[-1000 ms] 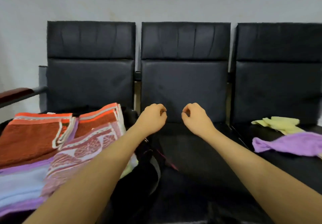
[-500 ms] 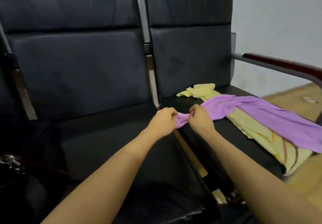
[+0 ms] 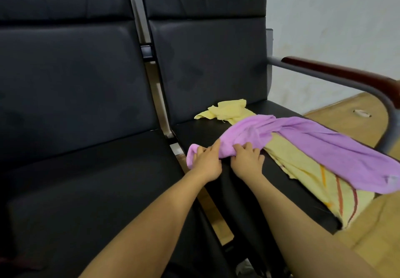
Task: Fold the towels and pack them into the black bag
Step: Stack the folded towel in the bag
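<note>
A purple towel (image 3: 313, 141) lies crumpled across the right-hand black chair seat (image 3: 244, 182), draped over a yellow towel (image 3: 307, 169) with orange stripes. My left hand (image 3: 206, 162) grips the purple towel's near end at the seat's left edge. My right hand (image 3: 246, 158) grips the same towel just to the right, fingers dug into the bunched cloth. The black bag is out of view.
The middle chair seat (image 3: 97, 191) is on the left. A grey metal armrest with a dark wooden top (image 3: 346, 76) curves round the right chair's far side. Wooden floor (image 3: 368, 234) shows beyond and below the seat.
The view swung right from the stacked towels to the right chair. My hands went from holding nothing to pinching the purple towel's end, and now grip it a little farther apart.
</note>
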A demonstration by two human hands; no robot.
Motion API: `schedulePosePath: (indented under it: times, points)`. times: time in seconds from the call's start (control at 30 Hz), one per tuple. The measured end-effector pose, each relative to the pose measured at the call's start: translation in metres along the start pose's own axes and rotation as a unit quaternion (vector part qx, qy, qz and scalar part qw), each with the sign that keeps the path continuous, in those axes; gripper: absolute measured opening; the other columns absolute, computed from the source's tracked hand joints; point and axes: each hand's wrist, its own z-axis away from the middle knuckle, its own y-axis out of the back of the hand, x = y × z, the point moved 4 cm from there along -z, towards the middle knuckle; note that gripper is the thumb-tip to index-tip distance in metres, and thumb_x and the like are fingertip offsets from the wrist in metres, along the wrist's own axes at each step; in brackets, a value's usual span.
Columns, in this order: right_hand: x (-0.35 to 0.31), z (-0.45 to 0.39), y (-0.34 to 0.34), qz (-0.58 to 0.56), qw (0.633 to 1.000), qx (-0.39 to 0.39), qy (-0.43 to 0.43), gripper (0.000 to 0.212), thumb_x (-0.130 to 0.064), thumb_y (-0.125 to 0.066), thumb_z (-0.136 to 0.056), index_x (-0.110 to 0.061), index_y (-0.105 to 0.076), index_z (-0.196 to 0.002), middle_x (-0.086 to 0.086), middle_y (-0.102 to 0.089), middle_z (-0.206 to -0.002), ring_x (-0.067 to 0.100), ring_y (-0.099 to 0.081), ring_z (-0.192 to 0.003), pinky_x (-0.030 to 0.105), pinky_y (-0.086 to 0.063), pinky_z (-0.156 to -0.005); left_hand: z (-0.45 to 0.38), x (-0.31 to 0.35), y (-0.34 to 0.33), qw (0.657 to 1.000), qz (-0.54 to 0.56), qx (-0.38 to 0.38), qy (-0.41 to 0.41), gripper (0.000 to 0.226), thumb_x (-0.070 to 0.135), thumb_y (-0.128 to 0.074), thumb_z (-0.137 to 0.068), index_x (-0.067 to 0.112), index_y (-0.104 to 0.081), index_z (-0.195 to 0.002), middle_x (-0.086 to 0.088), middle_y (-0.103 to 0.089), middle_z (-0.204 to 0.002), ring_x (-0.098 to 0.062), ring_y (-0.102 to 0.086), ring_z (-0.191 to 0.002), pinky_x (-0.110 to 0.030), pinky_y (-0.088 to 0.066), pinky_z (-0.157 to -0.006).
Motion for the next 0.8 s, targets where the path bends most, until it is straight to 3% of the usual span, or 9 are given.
schedulePosePath:
  times: [0.1, 0.17, 0.27, 0.33, 0.43, 0.53, 0.6, 0.7, 0.8]
  points:
    - [-0.009, 0.003, 0.001, -0.021, 0.998, 0.046, 0.034, 0.020, -0.015, -0.042, -0.094, -0.013, -0.050, -0.112, 0.009, -0.051, -0.111, 0.028, -0.048, -0.105, 0.036, -0.036, -0.086, 0.005, -0.005, 0.003, 1.000, 0.015, 0.015, 0.003, 0.066, 0.018, -0.044, -0.097, 0.024, -0.008, -0.152, -0.004, -0.038, -0.145, -0.028, -0.031, -0.132, -0.039, -0.028, -0.107]
    - [-0.017, 0.006, 0.002, -0.132, 0.988, 0.073, 0.043, 0.011, -0.011, -0.042, -0.093, -0.013, -0.052, -0.097, 0.008, -0.054, -0.095, 0.026, -0.051, -0.090, 0.034, -0.037, -0.073, 0.009, -0.008, 0.007, 0.999, 0.025, 0.022, 0.001, 0.072, 0.019, -0.049, -0.094, 0.025, -0.006, -0.152, -0.004, -0.037, -0.146, -0.029, -0.032, -0.131, -0.039, -0.027, -0.107]
    - [-0.036, 0.011, 0.010, -0.230, 0.966, 0.088, 0.079, 0.019, -0.008, -0.044, -0.093, -0.009, -0.060, -0.103, 0.006, -0.058, -0.092, 0.024, -0.056, -0.087, 0.037, -0.046, -0.076, 0.018, -0.017, 0.019, 0.997, 0.054, 0.051, -0.014, 0.076, 0.018, -0.053, -0.091, 0.029, -0.007, -0.151, -0.005, -0.043, -0.140, -0.030, -0.040, -0.124, -0.041, -0.029, -0.105]
    - [-0.052, 0.018, 0.019, -0.283, 0.948, 0.087, 0.117, 0.023, -0.007, -0.044, -0.092, -0.010, -0.061, -0.107, 0.003, -0.061, -0.094, 0.019, -0.057, -0.087, 0.032, -0.049, -0.076, 0.025, -0.025, 0.033, 0.985, 0.145, 0.088, -0.022, 0.070, 0.016, -0.051, -0.091, 0.033, -0.015, -0.148, -0.005, -0.055, -0.126, -0.029, -0.057, -0.107, -0.041, -0.042, -0.100]
    - [-0.073, 0.029, 0.035, -0.376, 0.910, 0.077, 0.158, 0.021, -0.006, -0.046, -0.094, -0.011, -0.061, -0.107, -0.002, -0.060, -0.091, 0.010, -0.055, -0.081, 0.015, -0.043, -0.067, 0.037, -0.034, 0.060, 0.949, 0.261, 0.169, -0.046, 0.047, 0.012, -0.051, -0.092, 0.027, -0.044, -0.135, 0.003, -0.060, -0.119, -0.013, -0.058, -0.104, -0.022, -0.047, -0.090]
    - [-0.086, 0.037, 0.045, -0.417, 0.882, 0.037, 0.215, 0.020, -0.007, -0.053, -0.093, -0.010, -0.060, -0.112, -0.001, -0.058, -0.099, 0.009, -0.053, -0.088, 0.016, -0.044, -0.075, 0.049, -0.043, 0.086, 0.940, 0.241, 0.239, -0.039, 0.027, 0.008, -0.053, -0.092, 0.016, -0.059, -0.117, 0.004, -0.063, -0.104, -0.008, -0.056, -0.093, -0.011, -0.044, -0.074]
    - [-0.082, 0.039, 0.046, -0.348, 0.905, 0.053, 0.239, 0.036, -0.019, -0.058, -0.092, -0.011, -0.051, -0.127, 0.004, -0.056, -0.118, 0.014, -0.052, -0.104, 0.029, -0.044, -0.093, 0.057, -0.052, 0.101, 0.937, 0.208, 0.282, -0.020, 0.020, 0.008, -0.052, -0.092, 0.012, -0.062, -0.109, 0.000, -0.065, -0.096, -0.014, -0.059, -0.088, -0.023, -0.049, -0.074]
    - [-0.065, 0.035, 0.032, -0.125, 0.963, 0.076, 0.227, 0.069, -0.053, -0.047, -0.092, -0.015, -0.028, -0.146, 0.006, -0.035, -0.150, 0.022, -0.034, -0.135, 0.039, -0.024, -0.113, 0.071, -0.066, 0.113, 0.936, 0.142, 0.322, 0.004, 0.013, 0.011, -0.046, -0.094, 0.014, -0.059, -0.094, 0.000, -0.063, -0.087, -0.015, -0.059, -0.078, -0.027, -0.046, -0.069]
    - [-0.055, 0.037, 0.013, -0.044, 0.976, 0.039, 0.208, 0.058, -0.056, -0.034, -0.095, -0.019, -0.036, -0.141, 0.003, -0.045, -0.142, 0.021, -0.040, -0.131, 0.039, -0.015, -0.115, 0.085, -0.080, 0.123, 0.926, 0.081, 0.367, 0.038, 0.015, 0.013, -0.042, -0.093, 0.018, -0.053, -0.084, 0.007, -0.056, -0.076, -0.011, -0.054, -0.069, -0.023, -0.037, -0.062]
